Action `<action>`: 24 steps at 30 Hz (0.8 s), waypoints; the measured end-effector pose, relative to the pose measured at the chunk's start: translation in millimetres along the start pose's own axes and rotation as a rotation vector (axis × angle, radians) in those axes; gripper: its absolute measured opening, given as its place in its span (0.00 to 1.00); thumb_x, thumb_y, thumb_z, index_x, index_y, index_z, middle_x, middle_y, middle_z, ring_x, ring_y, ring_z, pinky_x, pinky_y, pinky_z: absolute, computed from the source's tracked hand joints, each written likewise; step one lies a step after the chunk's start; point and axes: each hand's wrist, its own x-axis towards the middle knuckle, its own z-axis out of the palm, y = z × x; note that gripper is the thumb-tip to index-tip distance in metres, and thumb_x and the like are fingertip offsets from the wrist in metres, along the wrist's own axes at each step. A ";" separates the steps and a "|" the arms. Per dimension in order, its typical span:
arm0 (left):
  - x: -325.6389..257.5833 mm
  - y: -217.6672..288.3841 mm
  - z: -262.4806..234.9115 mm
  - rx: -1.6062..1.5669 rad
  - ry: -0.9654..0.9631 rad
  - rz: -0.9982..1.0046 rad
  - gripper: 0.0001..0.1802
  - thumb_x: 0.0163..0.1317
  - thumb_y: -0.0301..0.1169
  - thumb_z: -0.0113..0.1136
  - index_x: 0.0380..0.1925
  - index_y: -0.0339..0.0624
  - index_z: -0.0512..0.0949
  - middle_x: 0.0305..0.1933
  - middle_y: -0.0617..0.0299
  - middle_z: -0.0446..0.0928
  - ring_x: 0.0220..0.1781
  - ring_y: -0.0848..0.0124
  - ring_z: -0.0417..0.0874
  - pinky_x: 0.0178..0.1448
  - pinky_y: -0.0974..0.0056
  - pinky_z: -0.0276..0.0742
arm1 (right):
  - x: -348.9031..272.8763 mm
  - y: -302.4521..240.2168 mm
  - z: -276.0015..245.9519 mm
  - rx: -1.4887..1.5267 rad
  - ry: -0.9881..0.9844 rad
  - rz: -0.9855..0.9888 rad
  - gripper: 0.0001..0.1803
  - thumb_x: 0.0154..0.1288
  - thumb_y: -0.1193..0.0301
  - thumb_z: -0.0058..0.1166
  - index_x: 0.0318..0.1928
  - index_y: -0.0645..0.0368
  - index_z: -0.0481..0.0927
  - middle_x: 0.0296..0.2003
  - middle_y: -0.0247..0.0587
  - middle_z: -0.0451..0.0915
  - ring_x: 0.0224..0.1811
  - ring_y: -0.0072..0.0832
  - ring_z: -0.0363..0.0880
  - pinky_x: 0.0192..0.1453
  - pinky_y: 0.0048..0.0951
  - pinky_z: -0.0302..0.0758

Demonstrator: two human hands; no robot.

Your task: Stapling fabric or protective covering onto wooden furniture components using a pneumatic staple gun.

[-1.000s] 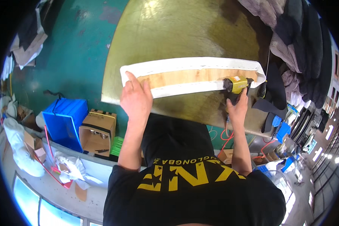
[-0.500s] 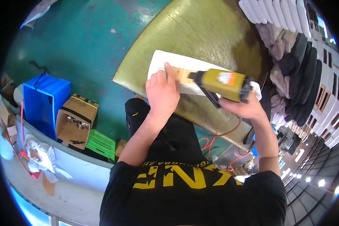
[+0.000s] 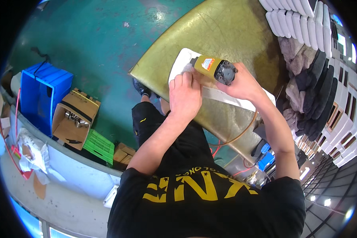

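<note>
Head view: the white strip [image 3: 181, 63] lies partly beneath the left hand [image 3: 185, 94].

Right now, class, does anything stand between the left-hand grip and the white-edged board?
Nothing visible does: the left-hand grip touches the white-edged board. The yellow tool in the right-hand grip is beside it, not between.

Black T-shirt [image 3: 210, 218] on the near side, large yellow capital letters [image 3: 179, 193] with star shapes across its chest, a smaller row of yellow letters [image 3: 195, 170] just beyond, farther off a white-and-orange label [image 3: 207, 64] on the yellow-and-black power tool [image 3: 216, 68], print too small to read
</note>
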 end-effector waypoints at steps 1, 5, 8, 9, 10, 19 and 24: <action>-1.6 -2.4 0.6 -0.021 -0.004 0.018 0.25 0.60 0.33 0.62 0.55 0.31 0.79 0.46 0.56 0.74 0.48 0.58 0.75 0.52 0.55 0.70 | -3.1 2.4 2.2 0.018 0.004 -0.035 0.19 0.52 0.68 0.65 0.43 0.65 0.83 0.34 0.57 0.84 0.41 0.53 0.83 0.48 0.44 0.80; -7.5 -23.4 -7.6 -0.205 0.078 0.162 0.19 0.62 0.28 0.62 0.53 0.33 0.81 0.48 0.55 0.75 0.50 0.57 0.76 0.52 0.55 0.73 | -13.6 -6.0 1.1 -0.029 0.044 -0.001 0.19 0.53 0.67 0.65 0.44 0.66 0.82 0.38 0.57 0.83 0.47 0.53 0.80 0.54 0.44 0.78; -20.0 -40.4 -19.6 -0.176 0.236 0.159 0.15 0.56 0.21 0.66 0.45 0.36 0.85 0.47 0.55 0.75 0.47 0.57 0.77 0.47 0.58 0.77 | -9.4 -4.3 -1.3 -0.006 -0.065 0.097 0.21 0.52 0.65 0.66 0.45 0.65 0.83 0.41 0.58 0.82 0.51 0.54 0.78 0.59 0.46 0.75; -23.6 -47.1 -18.7 -0.167 0.212 0.152 0.15 0.55 0.21 0.66 0.45 0.36 0.85 0.47 0.55 0.76 0.47 0.57 0.77 0.48 0.58 0.77 | -10.0 -2.5 -1.7 0.001 -0.062 0.103 0.21 0.52 0.65 0.66 0.45 0.65 0.83 0.41 0.58 0.82 0.51 0.54 0.78 0.59 0.46 0.75; -22.4 -52.8 -18.2 -0.098 0.197 0.229 0.18 0.53 0.21 0.67 0.46 0.35 0.85 0.47 0.55 0.76 0.48 0.57 0.77 0.50 0.58 0.78 | -8.0 -2.1 -2.1 -0.009 -0.059 0.091 0.21 0.52 0.65 0.67 0.45 0.65 0.83 0.41 0.58 0.83 0.50 0.54 0.78 0.59 0.46 0.76; -27.3 -60.8 -21.4 -0.067 0.103 0.324 0.19 0.55 0.18 0.66 0.48 0.34 0.85 0.48 0.55 0.76 0.49 0.56 0.77 0.51 0.57 0.79 | -18.2 10.4 25.3 0.063 0.001 -0.099 0.17 0.51 0.71 0.62 0.42 0.65 0.83 0.32 0.60 0.84 0.39 0.57 0.84 0.46 0.47 0.81; -31.8 -76.9 -22.8 -0.109 0.140 0.387 0.23 0.48 0.22 0.64 0.49 0.36 0.84 0.50 0.57 0.77 0.51 0.60 0.79 0.52 0.61 0.80 | -24.8 10.1 29.8 0.043 -0.013 -0.104 0.14 0.51 0.70 0.62 0.39 0.65 0.82 0.30 0.61 0.83 0.37 0.58 0.83 0.44 0.48 0.80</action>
